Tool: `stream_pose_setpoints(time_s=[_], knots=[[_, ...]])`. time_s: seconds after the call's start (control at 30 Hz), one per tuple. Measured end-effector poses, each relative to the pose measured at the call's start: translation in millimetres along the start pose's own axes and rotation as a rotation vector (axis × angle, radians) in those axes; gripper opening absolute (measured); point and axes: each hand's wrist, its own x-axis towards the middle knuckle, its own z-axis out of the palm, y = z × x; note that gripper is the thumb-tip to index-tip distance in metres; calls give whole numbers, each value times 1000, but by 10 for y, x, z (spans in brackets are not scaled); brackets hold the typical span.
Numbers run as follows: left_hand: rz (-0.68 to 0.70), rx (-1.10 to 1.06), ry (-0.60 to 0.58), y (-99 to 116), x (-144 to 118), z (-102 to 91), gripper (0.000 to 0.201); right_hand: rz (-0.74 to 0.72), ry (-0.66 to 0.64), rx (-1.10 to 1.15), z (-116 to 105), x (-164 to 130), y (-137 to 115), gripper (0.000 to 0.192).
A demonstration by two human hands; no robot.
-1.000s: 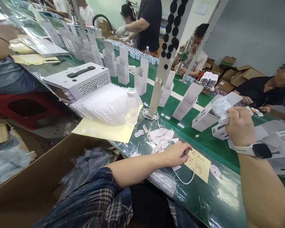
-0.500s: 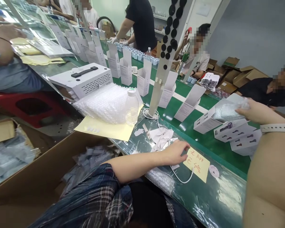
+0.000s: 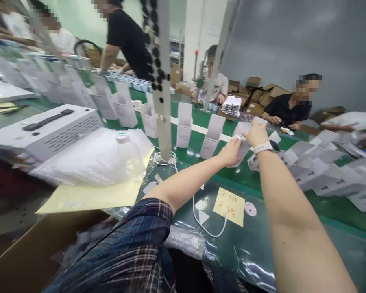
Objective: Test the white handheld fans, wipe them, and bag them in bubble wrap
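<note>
Right now: you are reaching both arms out over the green conveyor belt (image 3: pixel 262 191) toward one upright white carton (image 3: pixel 242 140) standing on it with its top flap raised.
Left hand (image 3: pixel 230 152): you are steadying the carton from its near side; the fingers are curled against its front face, loosely closed on it, though blur is hiding how firm the hold is.
Right hand (image 3: pixel 256 132): you are holding it at the carton's open top, fingers bent downward over the flap; something pale is showing at the fingertips, but I cannot tell whether it is a bagged part or the flap itself.
Where the carton is: it is standing on the belt just beyond the near rail, at the end of a row of similar open cartons (image 3: pixel 183 124), with flat printed boxes (image 3: pixel 320 175) lying just to its right.
Step in hand: judging by the pose, you are working at the mouth of the carton, either loading it or handling its flap.
Next move calls for: keeping the left hand bracing the wall so that the light carton is not tipping, and guiding the right hand straight down into the opening.
Nearby: a yellow note (image 3: pixel 228 205), a white cable (image 3: pixel 207 228) and a plastic bottle (image 3: pixel 126 156) are lying on the near bench.
</note>
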Motion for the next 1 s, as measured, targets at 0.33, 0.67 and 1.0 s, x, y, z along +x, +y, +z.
stream_pose_setpoints(time_s=[0.33, 0.67, 1.0], knots=[[75, 114, 31, 190, -445, -28, 73, 28, -70, 7, 224, -370, 95, 68], [736, 115, -323, 710, -1831, -320, 44, 104, -6, 157, 306, -486, 331, 41], [338, -90, -111, 79, -2656, 367, 21, 205, 87, 114, 467, -716, 274, 32]])
